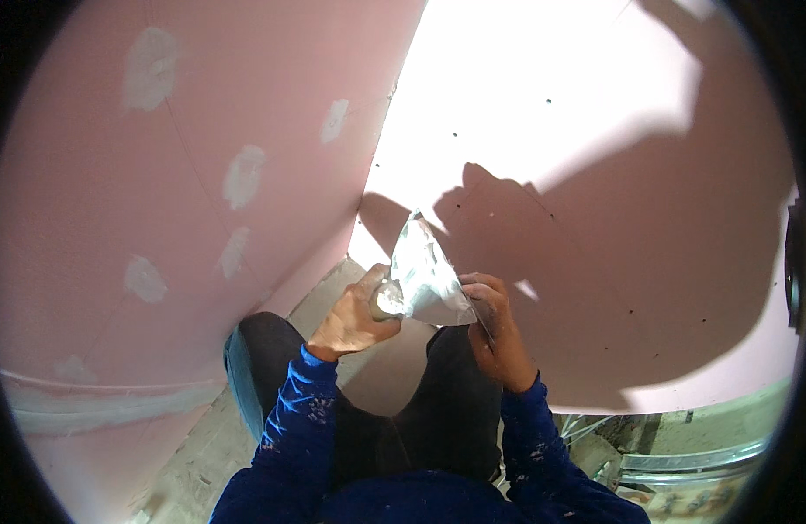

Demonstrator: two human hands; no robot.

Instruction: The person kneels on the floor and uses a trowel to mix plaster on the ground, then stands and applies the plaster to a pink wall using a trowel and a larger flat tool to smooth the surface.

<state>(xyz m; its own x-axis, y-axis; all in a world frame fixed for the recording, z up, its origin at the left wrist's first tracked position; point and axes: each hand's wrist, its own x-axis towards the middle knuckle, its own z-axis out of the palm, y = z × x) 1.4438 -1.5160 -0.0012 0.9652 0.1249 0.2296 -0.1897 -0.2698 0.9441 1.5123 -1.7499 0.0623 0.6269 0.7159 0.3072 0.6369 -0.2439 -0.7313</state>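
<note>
My left hand (355, 319) is closed around the handle end of a wide putty knife (429, 275). Its triangular blade shines in the strong light and carries white filler, with a thick pale lump beside my thumb. At the blade's right corner, my right hand (497, 327) grips a thin flat blade (486, 325), seen almost edge-on. Its handle is hidden by my fingers, and I cannot tell its full shape. Both tools meet or nearly meet in front of my knees.
A pink plasterboard wall (79, 201) with several white filled patches rises on the left. Another board (586, 288), brightly lit, has dark screw spots and my shadow across it. Metal profiles (695, 463) lie at lower right. Dusty floor (197, 463) shows at lower left.
</note>
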